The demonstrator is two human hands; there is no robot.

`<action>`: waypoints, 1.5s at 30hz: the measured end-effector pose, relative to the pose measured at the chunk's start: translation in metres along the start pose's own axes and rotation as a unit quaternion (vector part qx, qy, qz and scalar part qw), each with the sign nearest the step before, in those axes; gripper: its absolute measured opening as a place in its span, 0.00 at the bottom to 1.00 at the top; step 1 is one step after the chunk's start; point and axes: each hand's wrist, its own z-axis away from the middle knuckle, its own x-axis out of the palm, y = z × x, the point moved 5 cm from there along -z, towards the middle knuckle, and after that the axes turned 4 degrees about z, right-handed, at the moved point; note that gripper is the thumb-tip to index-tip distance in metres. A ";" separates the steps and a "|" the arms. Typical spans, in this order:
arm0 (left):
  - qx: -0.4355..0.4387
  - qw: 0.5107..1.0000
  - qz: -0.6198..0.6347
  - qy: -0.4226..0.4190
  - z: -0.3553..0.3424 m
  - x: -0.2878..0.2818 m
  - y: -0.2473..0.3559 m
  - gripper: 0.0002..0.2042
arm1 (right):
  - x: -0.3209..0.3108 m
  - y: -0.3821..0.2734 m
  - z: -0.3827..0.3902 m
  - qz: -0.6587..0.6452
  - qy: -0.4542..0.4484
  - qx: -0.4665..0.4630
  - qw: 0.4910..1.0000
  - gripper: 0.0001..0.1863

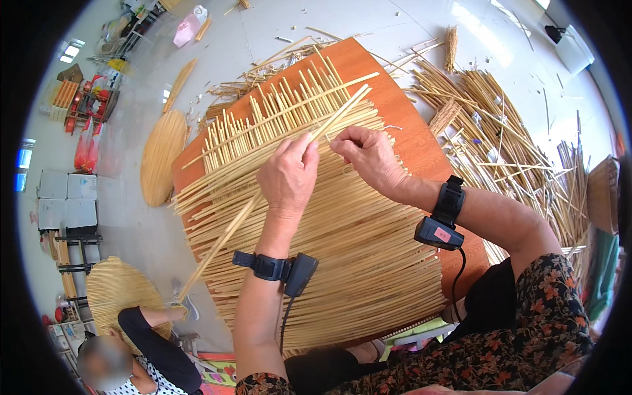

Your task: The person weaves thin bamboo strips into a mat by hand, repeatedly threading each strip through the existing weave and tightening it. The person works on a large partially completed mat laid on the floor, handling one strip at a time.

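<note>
My left hand (pixel 288 172) is closed around a couple of long pale reed stalks (pixel 227 238), which slant from lower left to upper right above a mat. My right hand (pixel 370 157) is pinched just to the right of the stalks. What its fingertips hold, perhaps a thin thread, is too fine to make out. Beneath both hands lies the reed mat (pixel 362 263), made of many stalks laid side by side. At its far side, shorter upright stalks (pixel 283 99) stick out, crossed by long ones. A small loop of thread (pixel 347 169) shows beside my right hand.
An orange-brown board (pixel 418 138) carries the mat. Loose stalks (pixel 500 125) lie heaped on the floor at right. An oval woven piece (pixel 164 158) lies at left. Lower left, another person (pixel 155 362) sits by a round mat (pixel 122 289). Both my wrists wear strapped, cabled devices (pixel 438 232).
</note>
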 end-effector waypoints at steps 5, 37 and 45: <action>-0.062 0.997 0.043 0.007 0.008 -0.001 0.002 0.11 | -0.001 0.004 0.002 0.038 0.011 -0.049 0.998 0.10; -0.089 0.995 0.046 -0.010 0.010 0.003 0.003 0.11 | -0.002 -0.003 0.005 0.108 -0.002 -0.083 0.991 0.09; -0.091 0.995 0.045 -0.015 0.010 0.004 0.002 0.11 | -0.002 -0.002 0.005 0.115 -0.003 -0.082 0.990 0.10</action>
